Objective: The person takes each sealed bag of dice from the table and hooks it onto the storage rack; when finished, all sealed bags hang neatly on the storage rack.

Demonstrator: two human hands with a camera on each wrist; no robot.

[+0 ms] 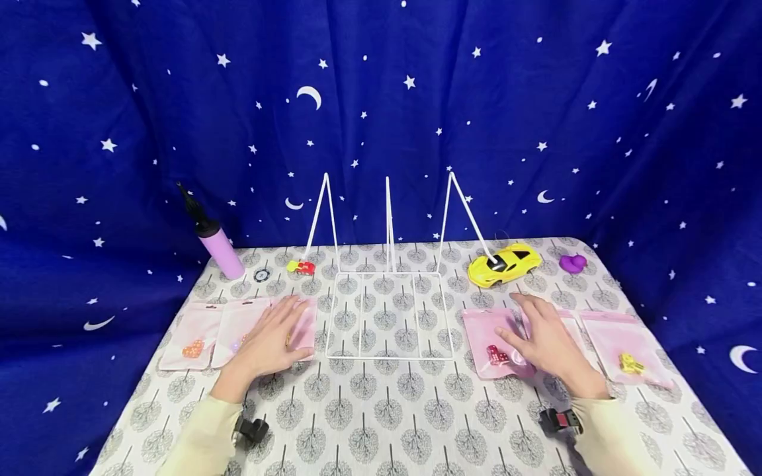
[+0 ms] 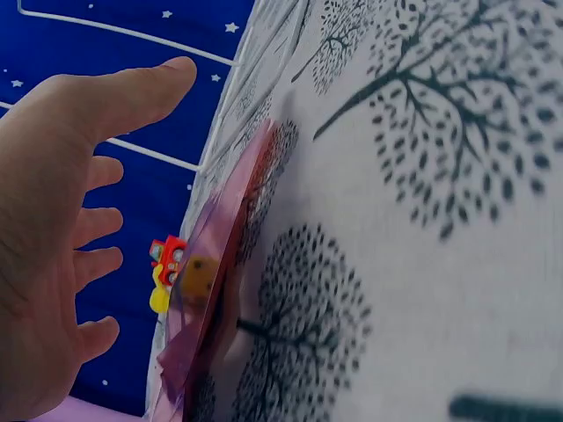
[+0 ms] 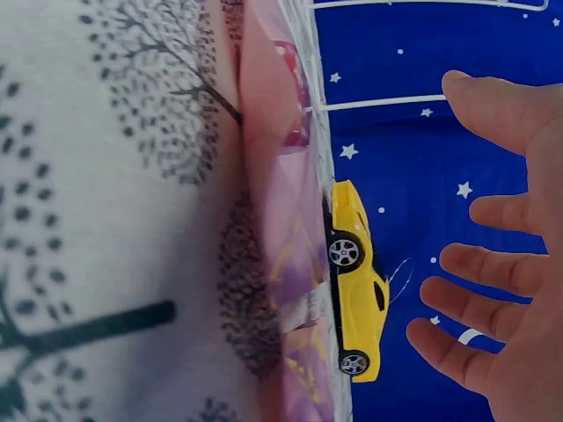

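- Backdrop [image 1: 381, 99]: dark blue cloth printed with white stars and crescents, hanging behind and to both sides of the table.
- Table [image 1: 393, 423]: covered in pale cloth with a grey tree print; everything below sits on it.
- White wire rack [image 1: 389, 311]: centre of table, flat rectangular base with three upright wire prongs rising at the back. It lies between the two hands.
- Left hand [image 1: 270, 340]: fingers straight and spread, palm down over the rightmost of three pink pouches [image 1: 238, 334] laid side by side left of the rack. The left wrist view shows the palm lifted off the cloth; whether the fingertips touch the pouch I cannot tell. Nothing gripped.
- Right hand [image 1: 544, 340]: fingers straight and fanned apart, palm down over the pink pouches right of the rack, holding nothing. It covers the middle pouch; the right wrist view shows the palm clear of the table.
- Pouch with red dice [image 1: 494, 344]: just left of the right hand, near the rack's right edge.
- Pouch with yellow piece [image 1: 628, 344]: just right of the right hand.
- Yellow toy car [image 1: 505, 264]: behind the right-hand pouches, near the rack's right prong.
- Lilac pump [image 1: 217, 248]: black top, tilted, at the far left corner.
- Purple duck [image 1: 573, 263]: right of the yellow car.
- Small red and yellow toy [image 1: 301, 267]: at the foot of the left prong.
- Dark round token [image 1: 262, 274]: between pump and small toy.
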